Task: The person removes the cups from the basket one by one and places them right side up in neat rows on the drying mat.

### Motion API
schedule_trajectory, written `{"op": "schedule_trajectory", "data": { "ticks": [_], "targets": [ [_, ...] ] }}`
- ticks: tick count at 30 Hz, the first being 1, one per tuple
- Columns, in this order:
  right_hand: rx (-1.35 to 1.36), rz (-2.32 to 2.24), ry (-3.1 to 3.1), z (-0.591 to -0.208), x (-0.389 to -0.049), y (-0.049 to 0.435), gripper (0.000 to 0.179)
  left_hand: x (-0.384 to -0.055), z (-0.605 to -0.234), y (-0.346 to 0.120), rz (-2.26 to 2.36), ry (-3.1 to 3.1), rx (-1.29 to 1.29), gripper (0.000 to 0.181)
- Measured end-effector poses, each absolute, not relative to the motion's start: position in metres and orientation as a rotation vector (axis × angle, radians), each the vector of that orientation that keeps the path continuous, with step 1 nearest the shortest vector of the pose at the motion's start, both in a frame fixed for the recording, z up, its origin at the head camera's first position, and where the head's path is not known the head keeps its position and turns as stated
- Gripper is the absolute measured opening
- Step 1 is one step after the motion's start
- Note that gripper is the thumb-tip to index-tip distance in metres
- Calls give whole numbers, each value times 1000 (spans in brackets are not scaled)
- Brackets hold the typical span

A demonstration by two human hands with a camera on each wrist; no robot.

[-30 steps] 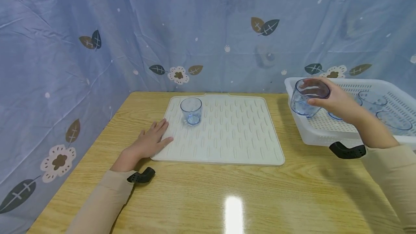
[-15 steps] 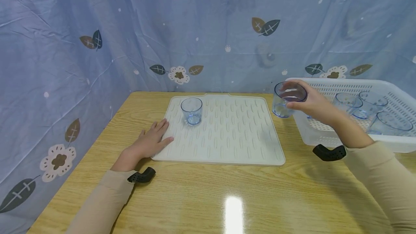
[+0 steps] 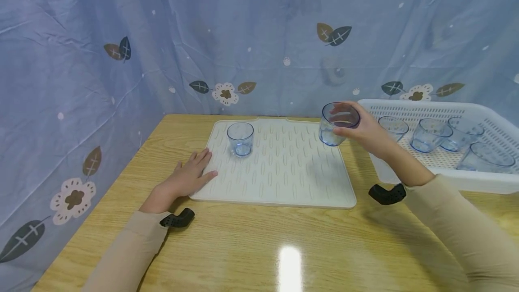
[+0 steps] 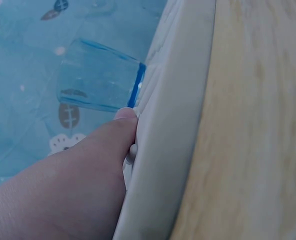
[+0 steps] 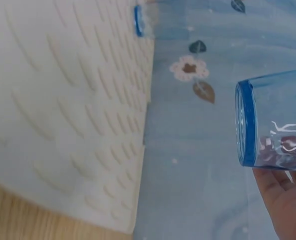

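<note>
My right hand (image 3: 366, 132) grips a clear blue drinking glass (image 3: 333, 126) around its side, thumb in front and fingers behind. The glass is upright, held in the air over the right edge of a white ridged drying mat (image 3: 284, 170). In the right wrist view the thick blue base of the held glass (image 5: 247, 124) hangs apart from the mat. My left hand (image 3: 184, 178) rests on the mat's left edge with fingers spread. Close to its fingertips a second glass (image 3: 241, 141) stands upright on the mat; the left wrist view has this glass (image 4: 100, 75) beyond my thumb.
At the right stands a white perforated plastic basket (image 3: 385, 168) with several blue glasses, among them one glass (image 3: 430, 136) near its middle. A wooden table (image 3: 227, 247) lies under everything. Behind it hangs a blue patterned curtain (image 3: 267, 35).
My right hand has carried the glass leftward out from above the basket to the mat's right edge. My left hand and the glass on the mat have stayed put.
</note>
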State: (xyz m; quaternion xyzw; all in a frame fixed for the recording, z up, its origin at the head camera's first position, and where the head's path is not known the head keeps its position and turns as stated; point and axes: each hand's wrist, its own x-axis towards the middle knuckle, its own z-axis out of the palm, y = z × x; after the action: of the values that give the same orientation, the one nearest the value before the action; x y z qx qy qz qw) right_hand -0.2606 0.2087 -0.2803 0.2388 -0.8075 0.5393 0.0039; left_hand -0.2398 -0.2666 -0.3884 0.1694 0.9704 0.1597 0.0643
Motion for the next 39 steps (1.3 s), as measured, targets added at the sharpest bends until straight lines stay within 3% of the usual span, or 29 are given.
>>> {"op": "schedule_trajectory", "data": {
  "ticks": [39],
  "targets": [
    [692,1853,-2576,-338,-303,126,72,-241,-385,-260,494,2927,490,79]
  ]
}}
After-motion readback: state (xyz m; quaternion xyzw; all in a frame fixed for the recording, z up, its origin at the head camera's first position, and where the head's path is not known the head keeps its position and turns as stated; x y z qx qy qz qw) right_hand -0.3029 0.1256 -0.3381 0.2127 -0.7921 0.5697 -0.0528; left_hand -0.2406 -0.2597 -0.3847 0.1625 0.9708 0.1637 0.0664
